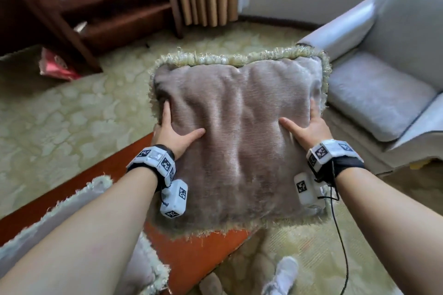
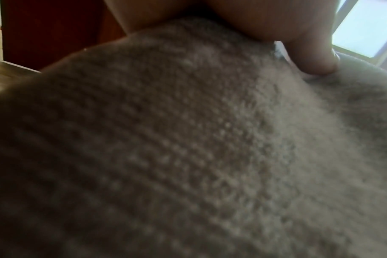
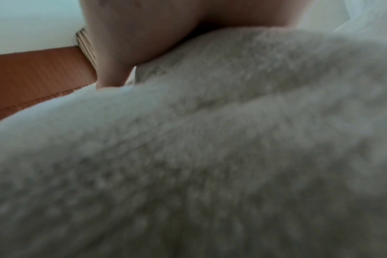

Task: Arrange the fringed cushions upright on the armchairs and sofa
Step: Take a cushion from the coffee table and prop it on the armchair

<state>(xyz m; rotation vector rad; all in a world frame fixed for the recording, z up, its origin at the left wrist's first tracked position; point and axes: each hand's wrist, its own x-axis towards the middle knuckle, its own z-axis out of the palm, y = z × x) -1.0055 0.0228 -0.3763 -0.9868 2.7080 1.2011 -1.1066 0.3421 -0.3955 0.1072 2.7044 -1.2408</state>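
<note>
Here, in the head view, the fringed cushion (image 1: 237, 132) is held in the air, flat side up, just left of the grey armchair (image 1: 383, 79) and above the carpet. The left hand (image 1: 171, 130) grips its left edge and the right hand (image 1: 309, 127) its right edge, thumbs pressed on top, fingers wrapped under and hidden. To do the carry well, I would keep both grips even, swing the cushion over the armchair's seat, tip the far fringe up and lean it against the backrest so it stands. A second cushion (image 1: 79, 213) lies well left of the armchair, partly behind the left forearm and cut off by the frame.

From the left wrist, only the thumb (image 2: 309, 57) digging into blurred weave shows; the armchair is out of view.

From the right wrist, the thumb (image 3: 113, 69) presses soft, blurred pile; the fingers beneath cannot be seen.
</note>
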